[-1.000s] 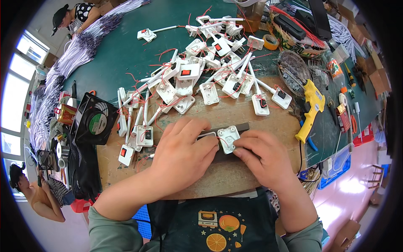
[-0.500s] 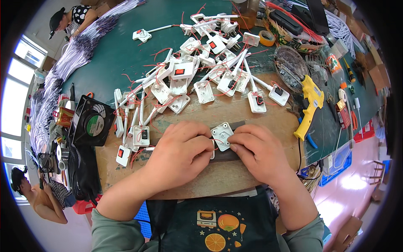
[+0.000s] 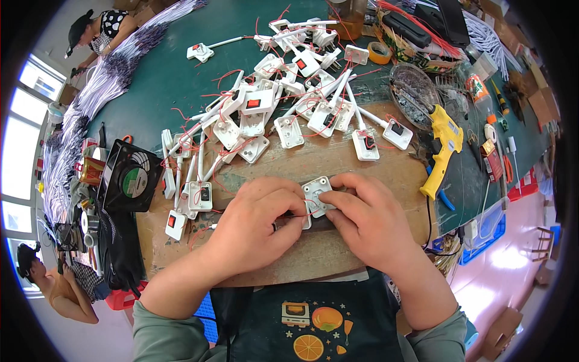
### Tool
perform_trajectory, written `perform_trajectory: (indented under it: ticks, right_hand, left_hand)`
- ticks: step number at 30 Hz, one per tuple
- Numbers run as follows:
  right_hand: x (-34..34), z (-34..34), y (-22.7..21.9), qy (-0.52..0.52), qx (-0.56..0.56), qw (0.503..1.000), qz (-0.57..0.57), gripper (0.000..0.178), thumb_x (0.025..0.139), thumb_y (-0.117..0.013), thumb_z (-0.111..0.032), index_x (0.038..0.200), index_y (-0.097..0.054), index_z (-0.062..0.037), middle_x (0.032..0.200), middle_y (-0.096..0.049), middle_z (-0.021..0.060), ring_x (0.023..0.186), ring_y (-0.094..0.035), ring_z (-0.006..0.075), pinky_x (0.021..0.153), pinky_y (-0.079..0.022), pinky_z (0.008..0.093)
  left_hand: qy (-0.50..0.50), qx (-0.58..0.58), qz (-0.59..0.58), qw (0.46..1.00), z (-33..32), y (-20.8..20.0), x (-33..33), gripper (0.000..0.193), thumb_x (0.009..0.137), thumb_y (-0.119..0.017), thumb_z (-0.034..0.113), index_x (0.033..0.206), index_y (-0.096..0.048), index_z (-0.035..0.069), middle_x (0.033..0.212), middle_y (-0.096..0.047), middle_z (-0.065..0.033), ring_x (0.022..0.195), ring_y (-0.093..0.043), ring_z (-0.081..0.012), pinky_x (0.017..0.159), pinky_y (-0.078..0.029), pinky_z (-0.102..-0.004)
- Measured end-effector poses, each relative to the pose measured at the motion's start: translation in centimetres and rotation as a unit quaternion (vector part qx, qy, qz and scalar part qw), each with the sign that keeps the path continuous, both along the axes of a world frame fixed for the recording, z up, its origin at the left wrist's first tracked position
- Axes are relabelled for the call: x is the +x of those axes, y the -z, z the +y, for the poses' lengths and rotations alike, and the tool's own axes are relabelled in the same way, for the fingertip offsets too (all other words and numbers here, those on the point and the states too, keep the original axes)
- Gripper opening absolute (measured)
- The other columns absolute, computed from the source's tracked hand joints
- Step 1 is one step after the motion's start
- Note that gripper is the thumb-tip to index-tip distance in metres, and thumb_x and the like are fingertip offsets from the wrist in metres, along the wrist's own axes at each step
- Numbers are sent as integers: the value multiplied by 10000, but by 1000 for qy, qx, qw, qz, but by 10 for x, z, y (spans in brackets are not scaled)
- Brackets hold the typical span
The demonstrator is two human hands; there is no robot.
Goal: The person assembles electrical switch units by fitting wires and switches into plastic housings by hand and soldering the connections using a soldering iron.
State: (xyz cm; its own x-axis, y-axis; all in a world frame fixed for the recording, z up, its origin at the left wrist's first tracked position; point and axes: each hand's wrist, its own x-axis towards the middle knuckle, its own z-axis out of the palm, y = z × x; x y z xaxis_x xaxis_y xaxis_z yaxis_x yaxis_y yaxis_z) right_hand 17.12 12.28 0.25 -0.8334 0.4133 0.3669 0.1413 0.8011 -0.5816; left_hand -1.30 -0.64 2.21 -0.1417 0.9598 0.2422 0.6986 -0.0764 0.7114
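Observation:
In front of me, a small white plastic switch housing (image 3: 313,192) lies open side up, with screw posts inside and a thin red wire running across its lower part. My left hand (image 3: 260,220) is closed at its left side, thumb and fingers pinched around a second white piece, of which only an edge shows; a dark part peeks out beneath the fingers. My right hand (image 3: 367,220) is closed at the housing's right side, with its index fingertip pressing into it and the thumb bent below. My palms hide much of what is held.
A pile of white switch housings (image 3: 259,101) with red wires and white cables lies beyond my hands. A yellow glue gun (image 3: 445,148) rests to the right, near a round metal dish (image 3: 415,90). On the left stands a black fan (image 3: 131,177). Two people are at the far left.
My right fingers have moved from the housing's right edge further over its inside. My left hand has shifted slightly, showing a dark part under its fingers. The whole view has shifted a little.

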Motion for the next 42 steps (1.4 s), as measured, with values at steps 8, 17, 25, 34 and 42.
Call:
perform_trajectory:
  ticks: [8,17,25,34,42]
  right_hand:
    - [-3,-4,3,10,0,999,34,222,793,-771,-98,1003,-698,-89,1135,-616,85,908,-619,267,807,-514,411]
    - [-4,-3,3,-7,7,999,33,192,797,-758,-85,975,-684,-76,1157,-621,85,918,-614,276,825,-507,407]
    - [1,-2,10,3,-10,999,46,215,797,-748,-59,1000,-681,-63,1198,-632,103,954,-624,294,855,-510,421]
    - [4,-1,13,-10,16,999,44,226,800,-739,-41,1016,-672,-48,1250,-656,131,1042,-635,345,898,-516,432]
    - [1,-5,18,23,-7,997,70,256,810,-741,-17,1055,-676,-56,1198,-680,127,1023,-649,346,885,-528,429]
  left_hand:
    - [9,-21,39,999,0,-3,0,133,785,-767,41,878,-680,78,1037,-693,-79,996,-655,-276,857,-517,-380]
    - [40,25,70,996,11,-4,0,162,785,-779,73,926,-701,56,1173,-654,-129,1042,-652,-309,905,-522,-393]
    - [54,-29,60,996,21,-1,-3,122,803,-760,99,909,-710,68,1197,-664,-120,1054,-665,-310,877,-549,-406]
    - [42,-24,33,998,23,4,2,115,794,-767,99,888,-712,62,1251,-667,-150,1084,-670,-320,890,-550,-397]
    - [46,-45,-13,998,22,6,-1,112,810,-755,89,907,-705,65,1274,-671,-157,1114,-660,-338,938,-527,-404]
